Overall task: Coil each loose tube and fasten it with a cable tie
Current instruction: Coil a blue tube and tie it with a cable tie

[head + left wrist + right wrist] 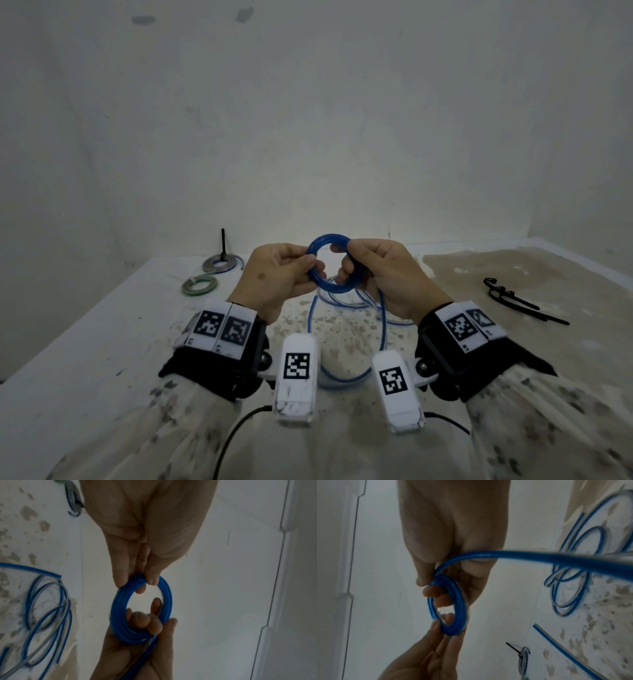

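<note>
A blue tube coil [317, 281] hangs upright above the table between both hands. My left hand [310, 267] pinches its left side between thumb and fingers; in the left wrist view this left hand [142, 584] grips the top of the coil [118, 609]. My right hand [346, 269] holds the right side with fingers curled through the ring, as the right wrist view of the hand [429, 585] and coil [452, 630] shows. The uncoiled rest of the tube [346, 325] trails from the right hand in loose loops on the table.
Two tied coils lie at the back left: a grey-blue one [222, 263] with a black tie tail standing up, and a green-grey one [199, 286]. Several black cable ties [524, 301] lie at the right. The stained white table [102, 342] meets a wall behind.
</note>
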